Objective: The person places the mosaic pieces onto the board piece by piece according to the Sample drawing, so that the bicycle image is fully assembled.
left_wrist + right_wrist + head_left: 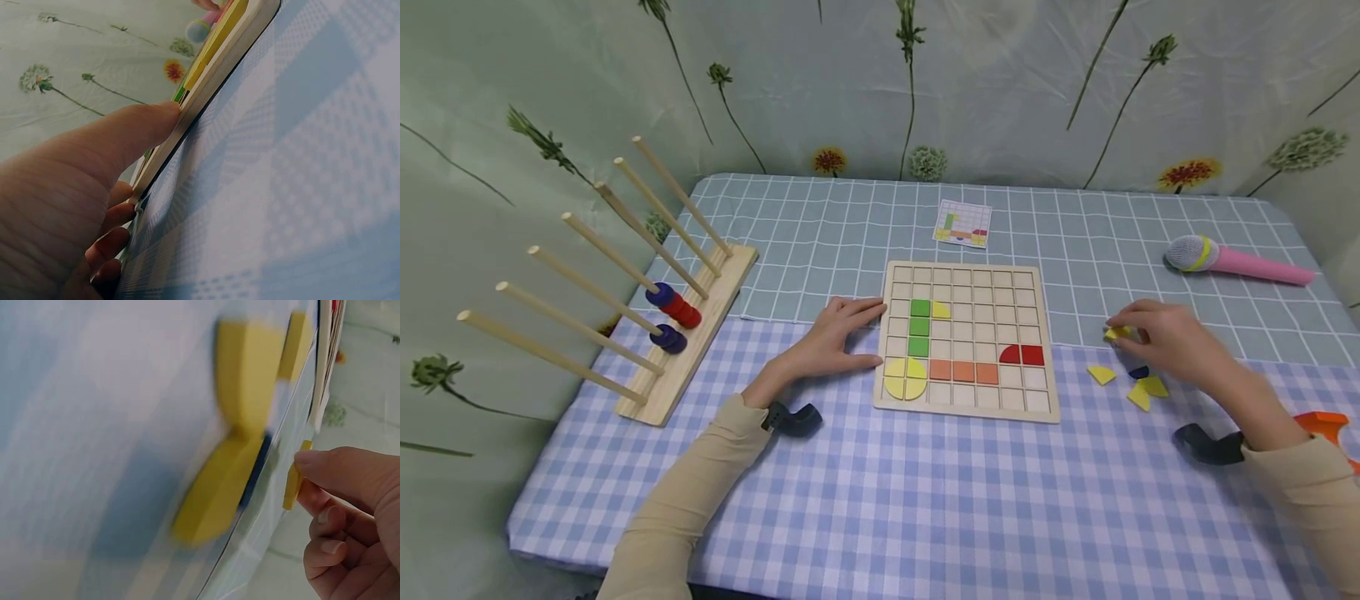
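A square wooden grid board (966,342) lies mid-table, holding green squares (919,327), orange squares (964,372), red pieces (1032,355), a yellow disc of quarter pieces (906,379) and one lone yellow quarter (940,310). Along its left edge rests my left hand (831,342), fingers extended; the left wrist view shows the thumb (144,125) against the rim. To the board's right my right hand (1172,337) pinches a yellow quarter piece (294,481) between thumb and fingers. Below that hand lie loose yellow quarters (1138,397) and a dark blue piece (1139,372).
At the left stands a wooden peg rack (700,333) with blue and red rings. A small pattern card (962,223) lies behind the board. A pink toy microphone (1240,260) is at the back right, an orange object (1322,423) near my right sleeve.
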`<action>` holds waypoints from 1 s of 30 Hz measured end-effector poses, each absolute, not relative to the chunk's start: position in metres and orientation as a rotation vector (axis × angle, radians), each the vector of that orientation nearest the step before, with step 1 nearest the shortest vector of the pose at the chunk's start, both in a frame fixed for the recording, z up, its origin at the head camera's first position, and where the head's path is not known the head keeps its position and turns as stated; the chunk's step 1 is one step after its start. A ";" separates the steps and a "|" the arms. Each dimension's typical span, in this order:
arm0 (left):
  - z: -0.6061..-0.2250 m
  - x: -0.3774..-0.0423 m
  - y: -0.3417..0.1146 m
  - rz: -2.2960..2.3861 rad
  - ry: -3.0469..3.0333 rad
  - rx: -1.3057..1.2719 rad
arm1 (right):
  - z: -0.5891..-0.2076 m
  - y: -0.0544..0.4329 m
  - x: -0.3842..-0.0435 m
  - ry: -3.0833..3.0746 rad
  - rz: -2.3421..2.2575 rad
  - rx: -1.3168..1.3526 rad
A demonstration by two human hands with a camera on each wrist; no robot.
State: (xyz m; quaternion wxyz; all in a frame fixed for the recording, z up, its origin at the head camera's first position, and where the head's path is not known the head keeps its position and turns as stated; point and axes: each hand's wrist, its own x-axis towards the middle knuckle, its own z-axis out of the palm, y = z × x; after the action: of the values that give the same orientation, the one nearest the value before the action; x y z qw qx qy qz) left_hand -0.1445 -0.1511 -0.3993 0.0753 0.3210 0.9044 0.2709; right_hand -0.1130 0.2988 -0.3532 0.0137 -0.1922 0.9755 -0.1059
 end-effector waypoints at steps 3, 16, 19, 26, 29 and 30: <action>-0.399 -0.145 -0.151 0.810 2.715 0.965 | -0.350 0.288 -0.108 3.041 -0.349 -0.634; -0.402 -0.146 -0.152 0.802 2.722 0.974 | -0.347 0.251 -0.091 3.069 -0.396 -0.931; -0.402 -0.146 -0.152 0.801 2.722 0.974 | -0.349 0.244 -0.090 3.092 -0.426 -1.074; -0.402 -0.146 -0.152 0.807 2.718 0.971 | -0.357 0.228 -0.089 3.096 -0.511 -1.338; -0.402 -0.146 -0.152 0.805 2.721 0.974 | -0.358 0.221 -0.088 3.060 -0.539 -1.350; -0.402 -0.146 -0.152 0.807 2.721 0.973 | -0.359 0.219 -0.088 3.047 -0.554 -1.354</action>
State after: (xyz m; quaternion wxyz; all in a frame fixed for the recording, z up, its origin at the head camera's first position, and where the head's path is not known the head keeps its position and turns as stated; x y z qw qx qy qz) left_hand -0.1459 -0.1515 -0.4015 0.0708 0.3234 0.9046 0.2685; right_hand -0.0878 0.2187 -0.3588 -0.1190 -0.3978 0.8951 -0.1627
